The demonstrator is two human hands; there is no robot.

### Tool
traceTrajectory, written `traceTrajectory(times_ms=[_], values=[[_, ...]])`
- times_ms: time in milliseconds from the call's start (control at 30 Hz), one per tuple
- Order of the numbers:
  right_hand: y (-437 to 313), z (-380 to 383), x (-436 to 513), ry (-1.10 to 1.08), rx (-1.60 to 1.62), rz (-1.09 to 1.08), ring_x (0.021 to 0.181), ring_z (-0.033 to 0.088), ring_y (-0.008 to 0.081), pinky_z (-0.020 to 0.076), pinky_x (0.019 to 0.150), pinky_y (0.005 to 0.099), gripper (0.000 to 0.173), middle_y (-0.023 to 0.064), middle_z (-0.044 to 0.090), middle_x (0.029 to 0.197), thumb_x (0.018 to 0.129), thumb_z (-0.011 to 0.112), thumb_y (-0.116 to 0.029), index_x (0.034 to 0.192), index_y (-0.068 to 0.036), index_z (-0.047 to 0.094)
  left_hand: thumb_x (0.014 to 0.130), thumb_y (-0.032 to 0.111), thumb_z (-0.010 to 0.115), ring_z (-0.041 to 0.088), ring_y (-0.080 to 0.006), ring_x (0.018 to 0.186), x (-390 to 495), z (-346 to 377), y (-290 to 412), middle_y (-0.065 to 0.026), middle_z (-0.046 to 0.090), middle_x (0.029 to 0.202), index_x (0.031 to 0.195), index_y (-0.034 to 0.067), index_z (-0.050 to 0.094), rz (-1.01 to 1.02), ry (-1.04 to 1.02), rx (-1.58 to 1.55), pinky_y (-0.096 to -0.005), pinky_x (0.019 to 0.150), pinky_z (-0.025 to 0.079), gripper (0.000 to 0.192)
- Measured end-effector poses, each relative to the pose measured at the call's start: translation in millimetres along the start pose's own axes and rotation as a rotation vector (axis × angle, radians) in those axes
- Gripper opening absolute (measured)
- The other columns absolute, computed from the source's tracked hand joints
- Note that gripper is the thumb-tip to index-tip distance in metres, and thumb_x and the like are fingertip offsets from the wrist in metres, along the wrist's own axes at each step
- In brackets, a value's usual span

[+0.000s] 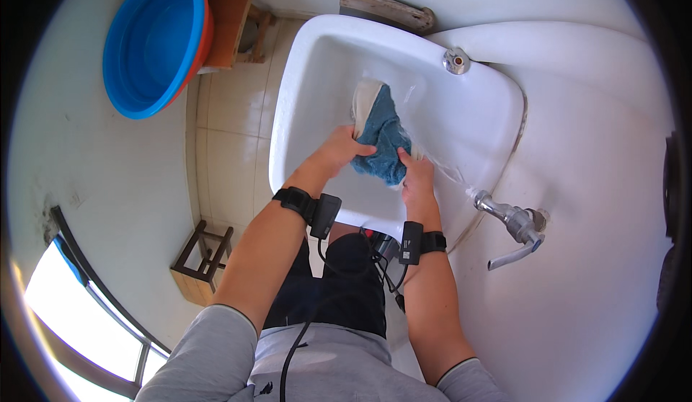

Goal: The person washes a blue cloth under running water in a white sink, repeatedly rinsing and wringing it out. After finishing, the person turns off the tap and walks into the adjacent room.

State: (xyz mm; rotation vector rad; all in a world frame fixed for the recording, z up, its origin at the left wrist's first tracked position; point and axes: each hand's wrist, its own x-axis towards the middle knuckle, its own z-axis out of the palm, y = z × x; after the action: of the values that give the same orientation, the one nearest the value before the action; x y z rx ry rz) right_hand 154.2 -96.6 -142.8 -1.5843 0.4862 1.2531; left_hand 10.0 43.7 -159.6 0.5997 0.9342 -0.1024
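A wet teal fleecy cloth (383,126) with cream edging is spread between my two hands inside a white ceramic sink (282,110). My left hand (346,147) grips its left edge, thumb lying over the teal pile. On the opposite side, my right hand (418,176) pinches the lower right edge, thumb on top. A water stream (446,168) runs from the metal tap (508,217) on the right wall and meets the cloth near my right hand. My fingers beneath the cloth are hidden.
A blue basin (154,45) nests in an orange-red one on a wooden stool (230,21). Another stool (200,264) stands lower left. A worn wooden board (385,8) leans behind the sink; a chrome fitting (456,61) sits on its rim. Black cables (386,272) hang from my wrist devices.
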Motion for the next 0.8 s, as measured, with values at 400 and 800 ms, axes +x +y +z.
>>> traceTrajectory(times_ms=[400, 800], values=[[-17.5, 20.0, -23.5, -0.006, 0.207, 0.111, 0.1, 0.068, 0.0251, 0.0535, 0.091, 0.0381, 0.035, 0.0095, 0.069, 0.114, 0.095, 0.066, -0.015, 0.125, -0.001, 0.06, 0.102, 0.041, 0.052, 0.064, -0.0203, 0.092, 25.1, 38.3, 3.6, -0.0108, 0.067, 0.105, 0.112, -0.002, 0.062, 0.024, 0.077, -0.294, -0.0351, 0.084, 0.051, 0.045], [-22.7, 48.9, -11.5, 0.313, -1.156, -0.515, 0.093, 0.065, 0.0453, 0.0492, 0.083, 0.0509, 0.047, 0.0254, 0.069, 0.097, 0.099, 0.049, -0.042, 0.102, 0.002, 0.065, 0.1, 0.048, 0.052, 0.06, -0.0201, 0.091, 25.3, 72.1, -14.7, -0.0142, 0.067, 0.099, 0.11, -0.007, 0.065, -0.15, 0.336, -0.275, -0.0386, 0.079, 0.049, 0.058]])
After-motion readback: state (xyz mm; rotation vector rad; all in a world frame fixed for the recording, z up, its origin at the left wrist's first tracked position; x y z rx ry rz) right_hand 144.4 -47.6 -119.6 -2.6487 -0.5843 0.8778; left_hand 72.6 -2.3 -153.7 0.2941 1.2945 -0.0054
